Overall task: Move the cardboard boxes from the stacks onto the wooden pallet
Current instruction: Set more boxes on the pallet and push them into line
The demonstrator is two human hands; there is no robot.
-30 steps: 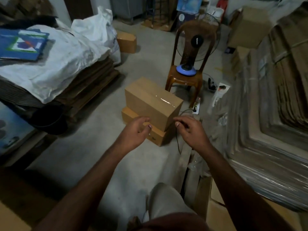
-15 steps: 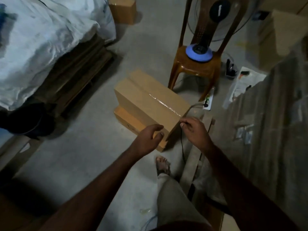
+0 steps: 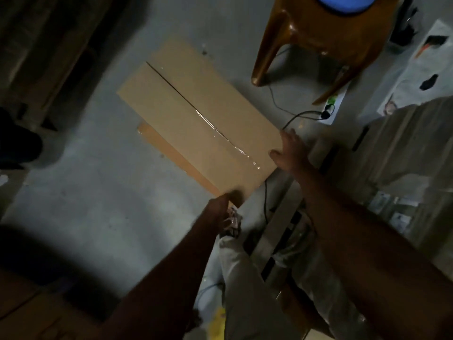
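Note:
A taped cardboard box (image 3: 196, 119) sits on a second cardboard box (image 3: 169, 153), whose edge shows along its left side, on the concrete floor. My right hand (image 3: 290, 149) lies against the top box's right end, thumb at the top edge and fingers stretched along it. My left hand (image 3: 220, 204) is blurred at the box's near corner; its fingers are hidden. Pale wooden pallet slats (image 3: 279, 217) run along the floor just right of my leg.
A brown plastic chair (image 3: 316, 38) carrying a fan's blue base (image 3: 348, 3) stands just behind the boxes. A black cable (image 3: 299, 116) runs to a power strip (image 3: 331, 106). Plastic-wrapped flattened cardboard (image 3: 404, 148) rises at right; a dark stack (image 3: 49, 45) lies at upper left.
My head has tipped down and closer over the boxes. My right hand moved onto the top box's right end, and my left hand reached the near corner.

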